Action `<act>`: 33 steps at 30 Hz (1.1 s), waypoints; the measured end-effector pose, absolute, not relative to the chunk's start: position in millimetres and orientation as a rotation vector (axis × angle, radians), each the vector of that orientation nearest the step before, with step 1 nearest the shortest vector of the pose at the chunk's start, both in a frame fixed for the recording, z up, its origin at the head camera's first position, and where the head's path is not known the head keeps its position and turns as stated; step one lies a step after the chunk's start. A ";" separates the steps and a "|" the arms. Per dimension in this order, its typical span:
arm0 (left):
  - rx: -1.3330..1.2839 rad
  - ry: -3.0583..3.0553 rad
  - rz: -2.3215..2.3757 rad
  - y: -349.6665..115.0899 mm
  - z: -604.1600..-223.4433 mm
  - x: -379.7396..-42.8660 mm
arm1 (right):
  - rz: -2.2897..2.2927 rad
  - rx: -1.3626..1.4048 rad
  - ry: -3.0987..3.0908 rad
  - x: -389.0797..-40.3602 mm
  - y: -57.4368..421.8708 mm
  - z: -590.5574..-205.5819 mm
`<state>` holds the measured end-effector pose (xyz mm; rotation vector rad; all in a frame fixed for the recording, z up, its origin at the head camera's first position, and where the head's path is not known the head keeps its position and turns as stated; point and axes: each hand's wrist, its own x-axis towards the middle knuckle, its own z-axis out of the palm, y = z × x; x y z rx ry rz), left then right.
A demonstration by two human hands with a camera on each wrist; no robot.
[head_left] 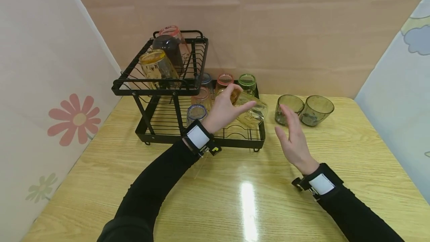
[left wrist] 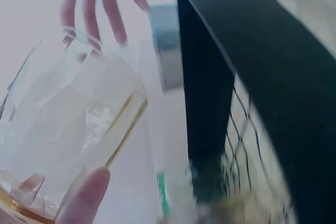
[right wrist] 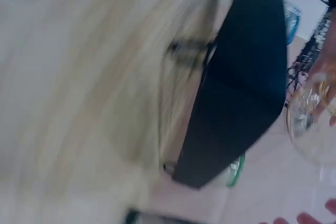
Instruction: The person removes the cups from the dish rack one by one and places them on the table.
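My left hand (head_left: 222,110) grips a clear yellow drinking glass (head_left: 251,112) by its amber base, over the right end of the lower rack tier. The glass is tilted, its wide mouth towards the right. In the left wrist view, the thumb (left wrist: 86,198) lies along the side of the glass. My right hand (head_left: 295,143) is raised to the right of the rack, fingers extended and thumb apart, holding nothing. Behind it, two smoky olive glasses stand on the table, the left one (head_left: 289,104) partly covered by my fingers and the right one (head_left: 317,110) leaning outward.
A black two-tier dish rack (head_left: 201,143) stands on the wooden table (head_left: 289,204). Its upper tier carries a yellow glass (head_left: 158,68), a dark glass (head_left: 169,49) and a pink glass (head_left: 183,44). Several upturned glasses stand below, including a blue-rimmed one (head_left: 196,112) and a green one (head_left: 247,81).
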<state>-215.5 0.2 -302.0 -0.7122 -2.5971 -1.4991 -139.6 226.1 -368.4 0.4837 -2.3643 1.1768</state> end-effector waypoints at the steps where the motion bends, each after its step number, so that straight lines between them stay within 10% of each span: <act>1: -0.705 -2.575 -1.551 5.1 -303.3 -213.5 | 1.252 0.460 -2.326 -138.7 223.1 -368.8; 22: -0.579 -2.188 -2.139 79.9 -328.9 -180.6 | 1.648 0.177 -1.806 -152.8 201.3 -347.0; 33: -1.053 -2.575 -1.845 64.4 -337.6 -192.8 | 1.509 0.316 -1.933 -150.0 231.6 -359.6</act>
